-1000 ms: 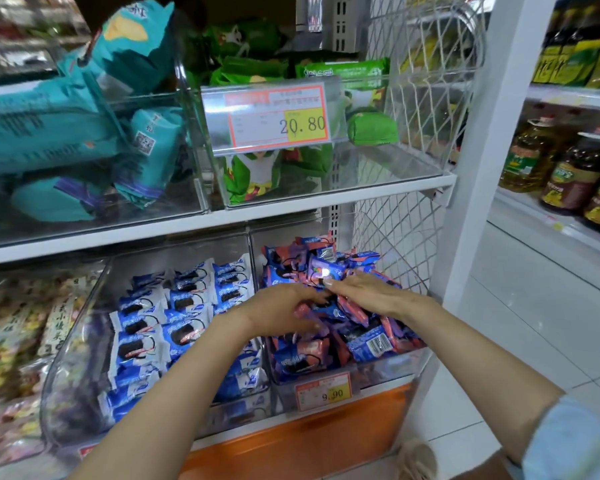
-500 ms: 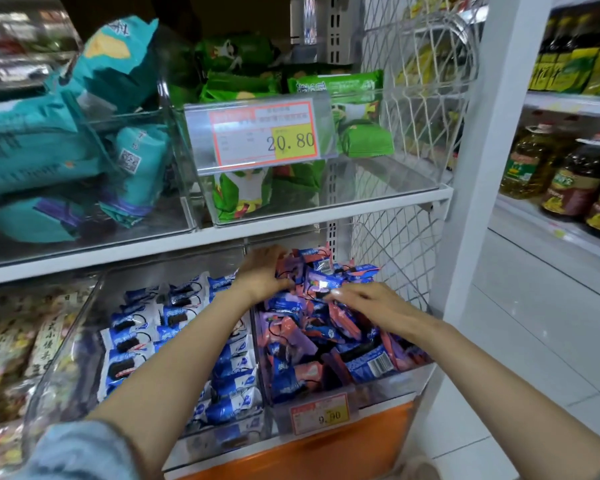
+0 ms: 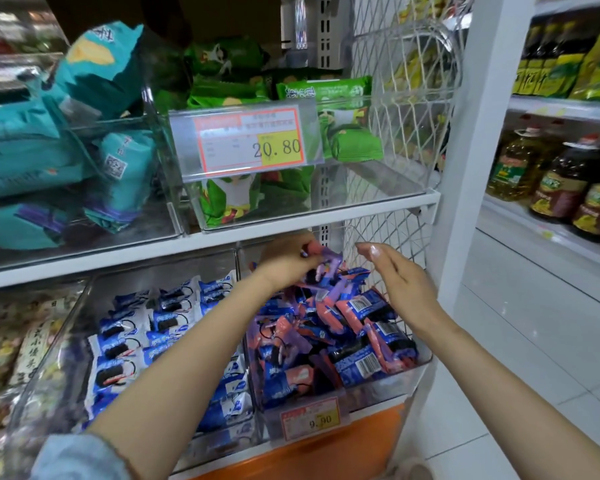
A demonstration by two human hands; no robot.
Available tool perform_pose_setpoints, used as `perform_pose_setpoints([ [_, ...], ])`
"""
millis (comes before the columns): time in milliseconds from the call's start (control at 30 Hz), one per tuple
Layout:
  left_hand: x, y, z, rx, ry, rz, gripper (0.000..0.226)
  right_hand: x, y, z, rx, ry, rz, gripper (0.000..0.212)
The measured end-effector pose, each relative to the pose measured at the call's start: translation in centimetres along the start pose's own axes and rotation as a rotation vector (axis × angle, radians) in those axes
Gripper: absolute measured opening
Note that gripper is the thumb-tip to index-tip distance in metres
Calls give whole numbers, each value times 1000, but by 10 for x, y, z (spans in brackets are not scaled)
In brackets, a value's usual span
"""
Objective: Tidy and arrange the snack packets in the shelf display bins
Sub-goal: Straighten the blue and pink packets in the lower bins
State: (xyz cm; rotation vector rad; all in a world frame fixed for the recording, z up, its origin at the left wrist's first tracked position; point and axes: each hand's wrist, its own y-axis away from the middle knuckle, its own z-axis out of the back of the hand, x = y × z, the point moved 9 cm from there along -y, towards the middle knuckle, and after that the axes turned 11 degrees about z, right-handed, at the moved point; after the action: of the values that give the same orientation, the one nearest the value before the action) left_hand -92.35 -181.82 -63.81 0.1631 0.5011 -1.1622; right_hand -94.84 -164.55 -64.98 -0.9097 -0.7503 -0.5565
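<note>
A clear lower bin (image 3: 340,403) at the right holds a heap of small pink-and-blue snack packets (image 3: 329,327). My left hand (image 3: 288,261) reaches to the back of this heap and grips a pink-and-purple packet (image 3: 323,258) near the top. My right hand (image 3: 395,275) hovers above the heap's right side, fingers straight and holding nothing. The bin to the left holds blue-and-white snack packets (image 3: 146,334) in rough rows, partly hidden by my left forearm.
Above, clear bins hold green packets (image 3: 354,143) behind a 20.80 price tag (image 3: 250,140) and teal bags (image 3: 49,147). A white wire mesh panel (image 3: 395,220) closes the bin's right side. A white post (image 3: 482,133), oil bottles (image 3: 561,188) and tiled floor lie right.
My left hand moved up and back from the middle of the heap to its rear and took hold of a packet. My right hand lifted off the packets and opened.
</note>
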Motion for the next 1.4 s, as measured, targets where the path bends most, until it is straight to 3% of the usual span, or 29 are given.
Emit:
perform_pose_setpoints([
  [67, -6, -5, -9, 41, 173, 36, 16, 2, -1, 5, -47, -12, 8, 36],
  [167, -19, 0, -47, 298, 411, 83, 20, 3, -2, 8, -74, -23, 10, 37],
  [233, -29, 10, -77, 446, 396, 41, 20, 4, -2, 7, -49, -10, 24, 35],
  [300, -28, 11, -88, 438, 321, -23, 19, 5, -1, 5, -14, 21, 33, 34],
  [400, -5, -2, -71, 313, 340, 30, 23, 5, 1, 4, 28, 51, 41, 34],
  [500, 17, -11, -50, 208, 128, 39, 26, 1, 3, 1, 66, 59, 18, 39],
  [633, 23, -1, -77, 444, -57, -22, 52, -3, 6, -3, 79, 28, -22, 49],
  [700, 26, 0, -87, 485, -118, -47, 61, -5, 7, -4, 71, 0, -32, 51],
  [900, 21, -9, -78, 313, -389, -162, 38, -8, 13, -3, 84, -22, -25, 56],
  [1000, 26, -16, -59, 219, -314, -158, 40, -7, 14, -2, 89, -31, -19, 52],
  [1133, 20, -14, -23, 165, 134, -28, 34, -6, 13, 2, 52, -58, -3, 50],
  [1267, -9, 8, -29, 313, 178, -135, 20, -5, 13, 4, 32, -77, -21, 36],
  [1400, -17, 37, -50, 437, 159, -146, 19, -2, 17, 5, 22, -104, -25, 41],
])
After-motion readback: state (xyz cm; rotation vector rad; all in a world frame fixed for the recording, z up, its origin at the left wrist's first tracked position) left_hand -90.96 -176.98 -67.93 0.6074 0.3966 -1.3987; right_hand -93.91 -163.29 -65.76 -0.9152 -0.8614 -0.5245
